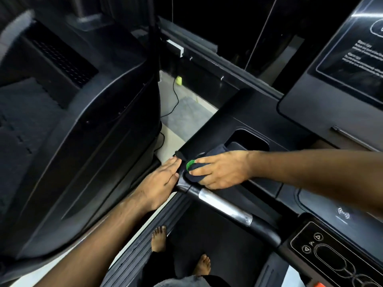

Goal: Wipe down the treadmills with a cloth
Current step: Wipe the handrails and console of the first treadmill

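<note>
A dark navy cloth (204, 157) is pressed by the right hand (220, 169) against the left corner of the black plastic console of the treadmill (209, 129), just in front of a deep rectangular storage pocket (251, 139) moulded into that console. The right hand's fingers (199, 172) are spread and curled down over the cloth, so that it is pinned beneath them and partly bunched under the palm; a small bright green round button (190, 164) is seen at the edge of the cloth, just beside the fingertips. The left hand (160, 183) is laid flat, fingers straight and held together, against the outer side of the same console corner, nothing being gripped in it; its fingertips are touching or nearly touching a loose end of the cloth. Below the hands, a black handrail with a silver metal grip section (224, 206) is seen running down to the right toward a glossy black control panel with arrow buttons (323, 251). A dark tilted display screen with white text (352, 56) is seen at the upper right. Two bare feet (159, 238) are placed on the dark running belt (228, 245). To the left, the black curved body of a neighbouring machine (83, 121) is seen, with pale floor (182, 117) and a thin black cable (176, 96) between the two.
</note>
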